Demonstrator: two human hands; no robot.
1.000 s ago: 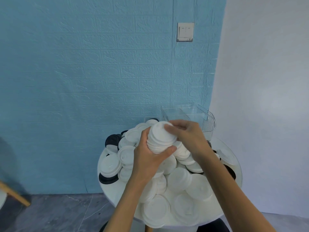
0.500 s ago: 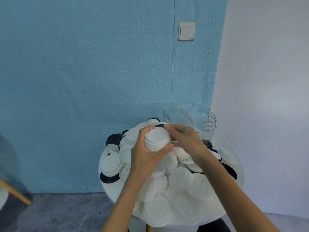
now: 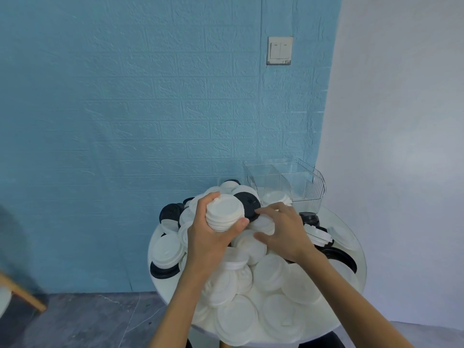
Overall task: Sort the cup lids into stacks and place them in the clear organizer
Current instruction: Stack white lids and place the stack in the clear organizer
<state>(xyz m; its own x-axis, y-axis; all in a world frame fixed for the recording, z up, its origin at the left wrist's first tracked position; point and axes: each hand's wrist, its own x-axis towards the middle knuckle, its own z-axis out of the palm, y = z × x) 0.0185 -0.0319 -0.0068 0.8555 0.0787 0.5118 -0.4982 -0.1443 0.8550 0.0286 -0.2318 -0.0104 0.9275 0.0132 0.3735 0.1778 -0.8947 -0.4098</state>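
While left hand (image 3: 213, 237) grips stack (image 3: 224, 212), right hand (image 3: 283, 229) has dropped.

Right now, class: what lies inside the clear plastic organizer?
Inside the clear plastic organizer, white cup lids lie low in its front left compartment; the right hand covers their near edge.

One head-worn wide-angle view looks forward and down from near the counter's (image 3: 361, 249) front edge, toward its far edge and the blue wall (image 3: 150, 121).
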